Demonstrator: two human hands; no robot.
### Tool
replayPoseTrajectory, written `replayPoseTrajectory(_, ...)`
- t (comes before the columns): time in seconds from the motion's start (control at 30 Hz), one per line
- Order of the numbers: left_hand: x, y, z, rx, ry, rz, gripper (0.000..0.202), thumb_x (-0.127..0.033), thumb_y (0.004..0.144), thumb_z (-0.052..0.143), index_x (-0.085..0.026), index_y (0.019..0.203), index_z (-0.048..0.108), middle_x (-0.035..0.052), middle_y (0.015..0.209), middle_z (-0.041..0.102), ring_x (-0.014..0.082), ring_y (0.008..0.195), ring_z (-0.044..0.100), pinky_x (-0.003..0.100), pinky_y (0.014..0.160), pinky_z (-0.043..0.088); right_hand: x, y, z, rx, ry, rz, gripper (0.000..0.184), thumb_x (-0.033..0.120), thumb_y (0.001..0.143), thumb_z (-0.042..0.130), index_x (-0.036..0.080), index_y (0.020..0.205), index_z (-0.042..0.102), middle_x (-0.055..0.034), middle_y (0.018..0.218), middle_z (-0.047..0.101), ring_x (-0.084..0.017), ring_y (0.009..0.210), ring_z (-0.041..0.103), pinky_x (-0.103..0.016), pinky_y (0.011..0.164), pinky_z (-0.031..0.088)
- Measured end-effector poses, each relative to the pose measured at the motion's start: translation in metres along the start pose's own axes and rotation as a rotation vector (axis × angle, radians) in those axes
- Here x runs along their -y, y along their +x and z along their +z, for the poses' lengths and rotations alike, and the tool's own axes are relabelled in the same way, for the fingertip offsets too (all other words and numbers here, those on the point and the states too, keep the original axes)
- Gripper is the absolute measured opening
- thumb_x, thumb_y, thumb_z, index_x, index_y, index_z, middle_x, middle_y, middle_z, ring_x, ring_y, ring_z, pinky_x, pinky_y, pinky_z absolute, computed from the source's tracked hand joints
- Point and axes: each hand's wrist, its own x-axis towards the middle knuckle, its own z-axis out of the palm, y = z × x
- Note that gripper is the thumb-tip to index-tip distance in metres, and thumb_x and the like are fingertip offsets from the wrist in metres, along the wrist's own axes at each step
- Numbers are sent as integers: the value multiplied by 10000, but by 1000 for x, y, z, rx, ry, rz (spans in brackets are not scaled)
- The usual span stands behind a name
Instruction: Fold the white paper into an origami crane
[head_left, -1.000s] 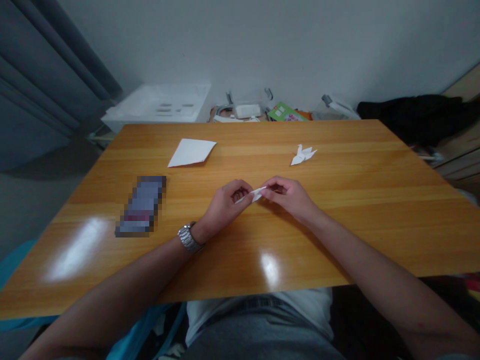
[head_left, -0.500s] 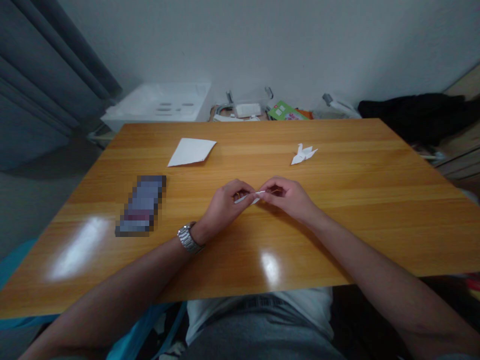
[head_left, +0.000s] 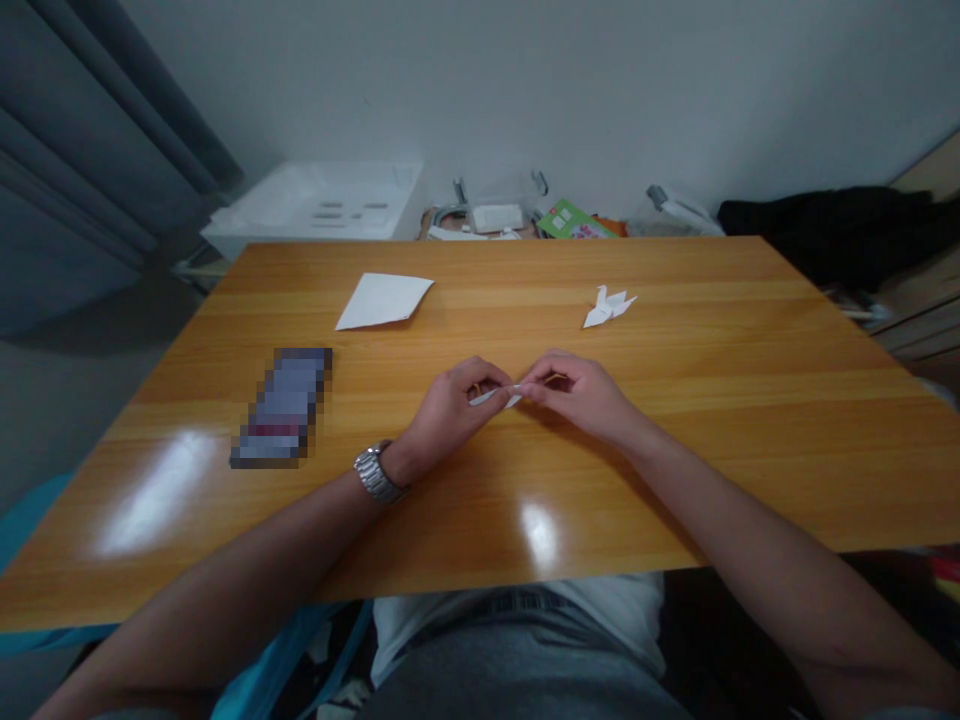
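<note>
Between my two hands is a small piece of folded white paper [head_left: 513, 401], mostly covered by fingers. My left hand [head_left: 466, 396], with a metal watch at the wrist, pinches its left part between thumb and fingers. On the other side, my right hand [head_left: 571, 388] grips the right end with thumb and fingertips. Both hands are held just over the wooden table [head_left: 465, 530]. Beyond the right hand stands a white paper crane [head_left: 607, 308]. Further back on the left lies a sheet of white paper [head_left: 384, 301], shaped like a kite.
A phone [head_left: 285, 408], blurred by pixels, lies left of my hands. Behind the table are a white tray-like box [head_left: 315, 205], a green booklet [head_left: 574, 220] and cables. Dark cloth [head_left: 832, 235] is heaped at the right, and a grey curtain [head_left: 82, 150] hangs at the left.
My right fingertips have closed in slightly on the folded paper, covering more of its right end. Everything else looks the same, apart from a tiny shift of the view.
</note>
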Motion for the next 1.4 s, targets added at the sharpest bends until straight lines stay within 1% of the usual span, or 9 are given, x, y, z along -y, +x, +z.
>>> replayPoseTrajectory(0.13, 0, 1, 0, 8, -13, -24, 125, -293, 931, 680, -177, 895, 708, 18, 871, 725, 127, 773, 631, 243, 699, 476, 0, 1, -2, 1, -39, -9, 235, 446, 903, 707, 217, 877, 753, -45, 885, 711, -198, 829, 658, -333, 760, 500)
replayPoseTrajectory(0.27, 2, 1, -1, 5, -27, -60, 132, -296, 930, 676, -173, 892, 705, 16, 853, 723, 124, 744, 613, 240, 685, 471, -4, 2, -4, 0, -75, -41, 244, 436, 944, 654, 218, 914, 761, -47, 898, 712, -194, 842, 655, -335, 775, 500)
replayPoseTrajectory(0.4, 6, 2, 0, -11, -23, -76, 139, -307, 916, 693, -172, 887, 707, 15, 837, 716, 126, 730, 612, 241, 679, 477, -6, 2, -3, -50, -68, -51, 254, 425, 965, 626, 207, 932, 752, -50, 909, 700, -188, 857, 653, -323, 775, 498)
replayPoseTrajectory(0.5, 7, 2, 1, -5, -6, -56, 158, -331, 915, 702, -176, 889, 713, 22, 864, 724, 134, 757, 628, 249, 701, 485, -1, 2, 0, -53, -104, -61, 217, 423, 904, 716, 210, 917, 756, -56, 921, 698, -198, 866, 653, -326, 771, 503)
replayPoseTrajectory(0.6, 6, 1, 2, 5, 22, -17, 159, -333, 923, 701, -179, 887, 720, 25, 876, 722, 138, 780, 634, 254, 720, 487, 3, 1, 2, -35, -161, -70, 188, 401, 883, 748, 214, 866, 760, -49, 873, 698, -199, 828, 647, -335, 758, 500)
replayPoseTrajectory(0.8, 9, 1, -1, 26, 44, 38, 142, -327, 935, 698, -198, 902, 750, 19, 866, 710, 133, 773, 627, 251, 713, 477, 2, 0, -2, -18, -218, -120, 152, 350, 921, 712, 220, 868, 773, -40, 869, 695, -190, 822, 650, -344, 778, 500)
replayPoseTrajectory(1.1, 7, 3, -7, 48, 42, 17, 159, -360, 909, 730, -212, 879, 782, 19, 856, 742, 146, 770, 666, 260, 711, 494, 2, 0, -2, 15, -232, -154, 157, 334, 958, 655, 211, 914, 742, -45, 912, 666, -187, 861, 648, -336, 794, 510)
replayPoseTrajectory(1.27, 9, 1, -5, 51, 42, 19, 188, -392, 919, 714, -216, 910, 782, 20, 876, 745, 148, 772, 664, 259, 701, 496, 0, 1, -3, 1, -241, -167, 136, 329, 951, 666, 213, 908, 723, -39, 909, 661, -186, 865, 640, -327, 788, 503)
replayPoseTrajectory(1.4, 17, 1, -6, 12, 50, 19, 153, -342, 916, 722, -216, 986, 775, 18, 914, 739, 149, 807, 659, 262, 729, 503, -3, 3, -10, -62, -248, -153, 124, 291, 960, 644, 208, 895, 709, -43, 904, 664, -190, 864, 630, -328, 774, 498)
